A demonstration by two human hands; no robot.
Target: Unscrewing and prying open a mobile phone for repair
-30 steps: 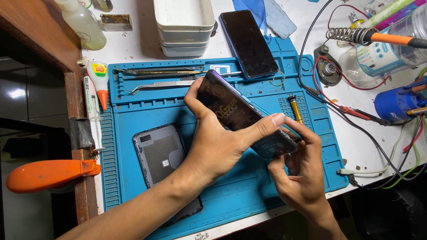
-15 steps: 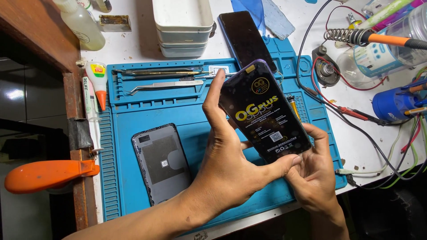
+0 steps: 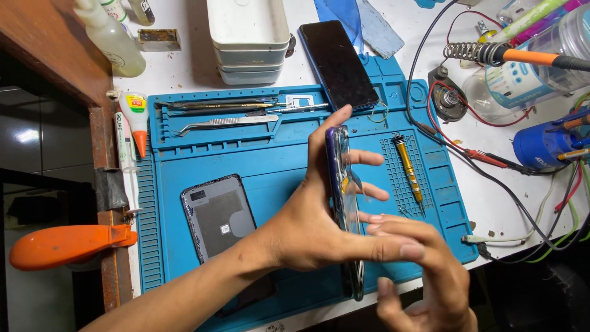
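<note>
My left hand point(image 3: 310, 218) grips a dark smartphone point(image 3: 342, 197) turned on edge above the blue work mat point(image 3: 276, 154), thumb stretched along its lower side. My right hand point(image 3: 421, 276) is at the phone's near end, fingers spread and touching its lower edge and a clear film on its far face. A grey phone back cover point(image 3: 216, 215) lies flat on the mat to the left of my left forearm.
A second black phone point(image 3: 338, 64) lies at the mat's top edge. Tweezers point(image 3: 224, 123) and thin tools sit in the mat's upper tray, a yellow screwdriver point(image 3: 407, 167) on the right. White trays point(image 3: 249, 40), glue bottles, a soldering iron point(image 3: 522, 55) and wires surround the mat.
The phone has been turned from face-up to standing on its edge. My right fingers moved from under its lower corner to the near end, spread open.
</note>
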